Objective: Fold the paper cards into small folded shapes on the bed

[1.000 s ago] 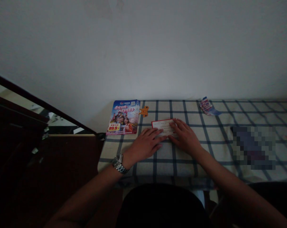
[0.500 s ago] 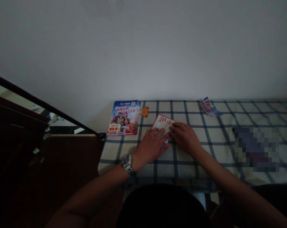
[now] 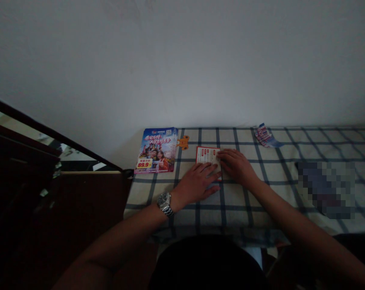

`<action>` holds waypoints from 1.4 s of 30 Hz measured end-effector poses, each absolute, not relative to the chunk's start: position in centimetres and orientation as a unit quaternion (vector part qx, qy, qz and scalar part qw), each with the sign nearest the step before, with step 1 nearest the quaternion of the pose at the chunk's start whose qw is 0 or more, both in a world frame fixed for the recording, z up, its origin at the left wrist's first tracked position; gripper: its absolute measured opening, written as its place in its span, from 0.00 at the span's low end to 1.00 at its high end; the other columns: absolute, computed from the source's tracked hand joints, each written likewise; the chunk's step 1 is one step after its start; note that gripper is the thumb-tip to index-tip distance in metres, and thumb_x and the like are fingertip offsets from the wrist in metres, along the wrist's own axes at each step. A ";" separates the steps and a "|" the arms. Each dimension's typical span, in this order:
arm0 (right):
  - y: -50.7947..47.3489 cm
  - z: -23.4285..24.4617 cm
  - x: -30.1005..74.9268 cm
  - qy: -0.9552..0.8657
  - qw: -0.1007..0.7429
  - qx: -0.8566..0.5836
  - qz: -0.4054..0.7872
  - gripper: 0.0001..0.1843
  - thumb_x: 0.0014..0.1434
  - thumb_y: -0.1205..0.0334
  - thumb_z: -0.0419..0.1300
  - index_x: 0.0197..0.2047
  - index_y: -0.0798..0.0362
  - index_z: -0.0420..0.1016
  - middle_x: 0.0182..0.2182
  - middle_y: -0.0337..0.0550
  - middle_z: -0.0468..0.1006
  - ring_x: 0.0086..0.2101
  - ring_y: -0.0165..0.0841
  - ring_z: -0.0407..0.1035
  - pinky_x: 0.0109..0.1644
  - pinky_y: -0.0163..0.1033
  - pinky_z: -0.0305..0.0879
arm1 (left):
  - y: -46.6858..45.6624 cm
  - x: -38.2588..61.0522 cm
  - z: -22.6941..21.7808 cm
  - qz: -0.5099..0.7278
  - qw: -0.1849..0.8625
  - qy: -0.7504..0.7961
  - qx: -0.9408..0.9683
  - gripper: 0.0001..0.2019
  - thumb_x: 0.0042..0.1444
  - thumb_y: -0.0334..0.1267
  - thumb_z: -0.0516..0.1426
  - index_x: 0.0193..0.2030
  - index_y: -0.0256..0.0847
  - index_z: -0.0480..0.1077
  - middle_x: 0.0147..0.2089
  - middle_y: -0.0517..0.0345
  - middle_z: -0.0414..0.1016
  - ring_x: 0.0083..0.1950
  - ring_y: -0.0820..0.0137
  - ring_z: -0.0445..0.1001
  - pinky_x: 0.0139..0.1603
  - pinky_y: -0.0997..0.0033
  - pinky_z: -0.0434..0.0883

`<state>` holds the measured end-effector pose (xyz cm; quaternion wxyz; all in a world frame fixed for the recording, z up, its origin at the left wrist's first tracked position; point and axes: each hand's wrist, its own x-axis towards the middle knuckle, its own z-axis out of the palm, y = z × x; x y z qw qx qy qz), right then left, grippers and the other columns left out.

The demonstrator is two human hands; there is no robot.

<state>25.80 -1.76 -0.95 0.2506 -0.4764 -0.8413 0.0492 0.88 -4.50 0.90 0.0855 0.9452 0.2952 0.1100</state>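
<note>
A small white leaflet with a red border (image 3: 207, 156) lies flat on the blue-and-white checked tablecloth (image 3: 260, 189). My left hand (image 3: 198, 183), a metal watch on its wrist, rests flat with fingers stretched over the leaflet's near edge. My right hand (image 3: 236, 166) lies flat beside it, fingertips on the leaflet's right side. Neither hand grips anything.
A stack of colourful flyers (image 3: 157, 150) lies at the table's far left, an orange clip-like piece (image 3: 183, 141) beside it. Folded printed papers (image 3: 264, 135) sit far right by the wall. Dark wooden furniture (image 3: 64, 209) stands left of the table.
The leaflet has been turned from lying lengthwise to standing upright on the cloth. Both hands shifted slightly with it and stay flat on it.
</note>
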 end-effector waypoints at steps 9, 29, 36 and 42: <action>-1.3 -0.3 25.3 -0.812 0.248 -0.525 0.057 0.03 0.66 0.62 0.63 0.42 0.50 0.79 0.46 0.48 0.81 0.46 0.43 0.75 0.53 0.48 0.71 | -4.5 0.6 0.4 0.116 0.084 0.304 0.942 0.26 0.73 0.56 0.51 0.73 0.52 0.63 0.75 0.54 0.62 0.76 0.57 0.57 0.76 0.49 0.56; 3.5 0.4 25.7 -0.774 0.260 -0.574 0.058 0.05 0.67 0.61 0.61 0.41 0.51 0.78 0.40 0.46 0.78 0.36 0.38 0.74 0.40 0.42 0.67 | -4.4 0.5 0.3 0.145 0.096 0.291 0.941 0.26 0.72 0.55 0.53 0.72 0.52 0.63 0.75 0.54 0.62 0.75 0.57 0.58 0.75 0.47 0.58; 0.8 0.1 26.1 -0.801 0.266 -0.527 0.099 0.03 0.66 0.63 0.62 0.41 0.50 0.77 0.39 0.45 0.78 0.38 0.39 0.74 0.43 0.43 0.70 | -4.2 0.7 0.3 0.156 0.102 0.298 0.936 0.21 0.75 0.48 0.49 0.68 0.43 0.67 0.73 0.53 0.66 0.74 0.59 0.61 0.75 0.51 0.59; 0.1 -1.4 26.6 -0.814 0.295 -0.491 0.100 0.03 0.64 0.62 0.65 0.42 0.48 0.80 0.45 0.48 0.80 0.46 0.44 0.75 0.52 0.50 0.72 | -4.3 0.6 0.2 0.168 0.105 0.299 0.933 0.21 0.76 0.46 0.47 0.69 0.44 0.66 0.74 0.53 0.66 0.75 0.60 0.61 0.78 0.47 0.53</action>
